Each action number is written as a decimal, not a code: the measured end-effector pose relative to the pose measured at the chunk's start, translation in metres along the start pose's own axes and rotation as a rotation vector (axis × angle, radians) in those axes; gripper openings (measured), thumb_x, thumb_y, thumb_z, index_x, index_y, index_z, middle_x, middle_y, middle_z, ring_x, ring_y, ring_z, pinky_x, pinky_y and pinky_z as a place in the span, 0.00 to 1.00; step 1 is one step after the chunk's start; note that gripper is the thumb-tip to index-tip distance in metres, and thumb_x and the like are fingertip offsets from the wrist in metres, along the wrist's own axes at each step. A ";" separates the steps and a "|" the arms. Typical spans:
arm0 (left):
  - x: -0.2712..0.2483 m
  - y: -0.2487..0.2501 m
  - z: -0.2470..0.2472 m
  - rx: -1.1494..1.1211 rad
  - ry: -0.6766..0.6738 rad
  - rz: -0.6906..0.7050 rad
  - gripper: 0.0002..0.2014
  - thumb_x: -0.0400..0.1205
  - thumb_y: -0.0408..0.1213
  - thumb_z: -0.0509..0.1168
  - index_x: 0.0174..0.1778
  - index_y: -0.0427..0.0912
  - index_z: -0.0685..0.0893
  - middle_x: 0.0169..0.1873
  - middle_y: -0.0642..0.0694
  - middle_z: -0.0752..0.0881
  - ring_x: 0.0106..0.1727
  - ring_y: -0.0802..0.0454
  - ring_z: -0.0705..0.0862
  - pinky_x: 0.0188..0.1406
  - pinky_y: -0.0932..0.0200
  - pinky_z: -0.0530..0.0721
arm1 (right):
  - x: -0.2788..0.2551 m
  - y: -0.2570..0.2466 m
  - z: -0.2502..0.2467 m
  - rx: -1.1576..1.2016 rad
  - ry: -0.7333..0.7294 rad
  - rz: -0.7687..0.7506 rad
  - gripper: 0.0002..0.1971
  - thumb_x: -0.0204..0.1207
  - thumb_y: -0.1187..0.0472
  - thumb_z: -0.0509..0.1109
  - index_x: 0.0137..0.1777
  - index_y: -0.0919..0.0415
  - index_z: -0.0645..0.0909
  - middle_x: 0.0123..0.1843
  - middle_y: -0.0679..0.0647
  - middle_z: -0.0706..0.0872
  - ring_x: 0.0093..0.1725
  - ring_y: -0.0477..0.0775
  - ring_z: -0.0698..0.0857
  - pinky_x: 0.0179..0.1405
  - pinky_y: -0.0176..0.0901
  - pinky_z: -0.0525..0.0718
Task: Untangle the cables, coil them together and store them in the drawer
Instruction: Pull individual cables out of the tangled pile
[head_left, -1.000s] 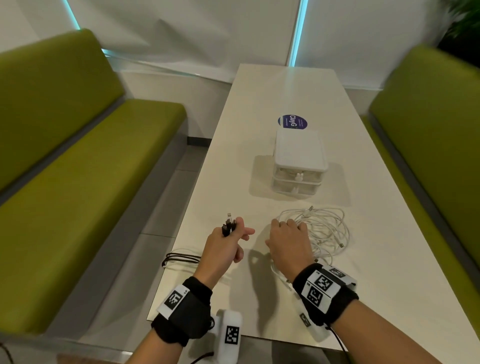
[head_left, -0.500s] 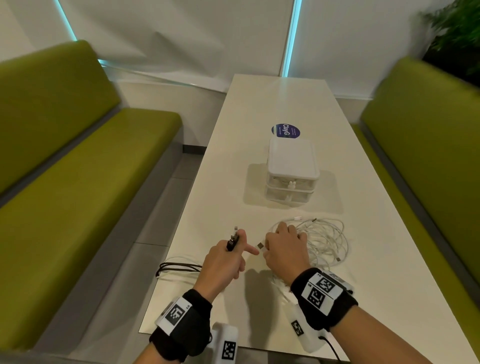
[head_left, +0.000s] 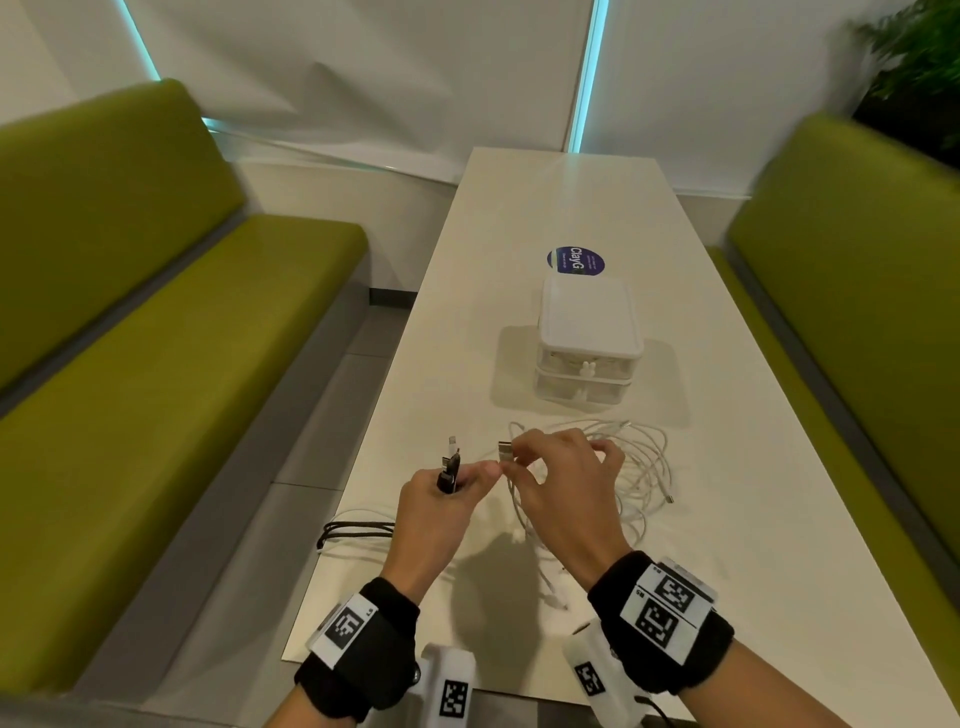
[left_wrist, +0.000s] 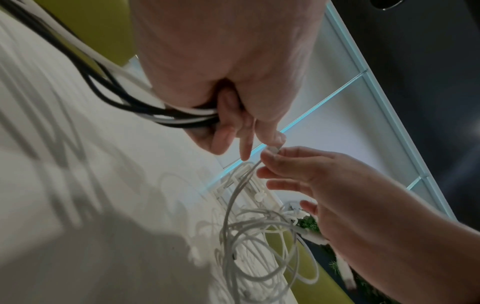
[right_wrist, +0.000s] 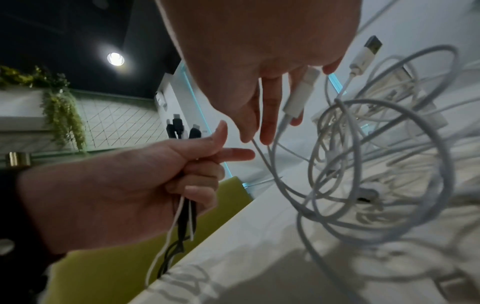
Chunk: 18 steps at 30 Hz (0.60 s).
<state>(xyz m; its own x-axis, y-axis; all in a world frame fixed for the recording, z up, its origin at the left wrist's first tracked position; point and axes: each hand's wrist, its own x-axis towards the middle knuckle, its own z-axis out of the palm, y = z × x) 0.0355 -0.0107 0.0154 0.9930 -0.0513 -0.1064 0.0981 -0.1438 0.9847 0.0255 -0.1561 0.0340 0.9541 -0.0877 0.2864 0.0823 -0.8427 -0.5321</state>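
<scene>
My left hand (head_left: 457, 480) grips a bundle of black and white cable ends (head_left: 450, 465) upright above the table's near left part; their plugs (right_wrist: 179, 127) stick out above the fist. The cords (left_wrist: 179, 118) trail back under my palm. Just to its right, my right hand (head_left: 511, 460) pinches the plug end of a white cable (head_left: 504, 450), lifted off the table. That cord (left_wrist: 233, 197) runs down into the white cable tangle (head_left: 636, 467) lying under and right of my right hand. The white two-drawer box (head_left: 587, 343) stands behind the tangle, both drawers closed.
A loop of black cable (head_left: 358, 531) lies at the white table's (head_left: 779, 545) left edge by my left wrist. A round blue sticker (head_left: 575, 260) sits behind the box. Green benches (head_left: 156, 415) flank the table on both sides.
My right hand has risen off the tangle with a white plug end pinched and moved left, close to my left hand. The left hand keeps its bundle.
</scene>
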 end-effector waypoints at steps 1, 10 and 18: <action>0.000 0.001 0.000 -0.001 -0.011 0.013 0.07 0.80 0.46 0.71 0.47 0.52 0.94 0.15 0.59 0.68 0.20 0.59 0.66 0.27 0.64 0.64 | -0.001 -0.001 -0.001 0.045 -0.010 0.006 0.04 0.79 0.46 0.70 0.50 0.42 0.83 0.42 0.36 0.85 0.55 0.40 0.76 0.62 0.46 0.55; 0.008 -0.003 -0.003 0.014 -0.102 0.103 0.10 0.71 0.38 0.80 0.42 0.59 0.92 0.24 0.55 0.61 0.28 0.55 0.61 0.33 0.62 0.65 | -0.001 0.002 -0.010 0.650 -0.196 0.112 0.04 0.75 0.60 0.76 0.39 0.53 0.88 0.37 0.44 0.89 0.40 0.43 0.85 0.41 0.27 0.75; 0.006 -0.012 0.006 0.071 -0.078 0.155 0.17 0.74 0.46 0.76 0.48 0.36 0.84 0.41 0.37 0.87 0.43 0.39 0.83 0.45 0.47 0.84 | -0.002 0.002 -0.007 0.708 -0.165 0.183 0.02 0.71 0.56 0.79 0.39 0.48 0.92 0.41 0.50 0.85 0.43 0.48 0.82 0.45 0.35 0.76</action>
<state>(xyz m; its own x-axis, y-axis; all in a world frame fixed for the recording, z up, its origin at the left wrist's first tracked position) 0.0399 -0.0151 0.0017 0.9874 -0.1547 0.0326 -0.0632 -0.1974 0.9783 0.0218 -0.1608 0.0380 0.9965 -0.0656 0.0509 0.0311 -0.2744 -0.9611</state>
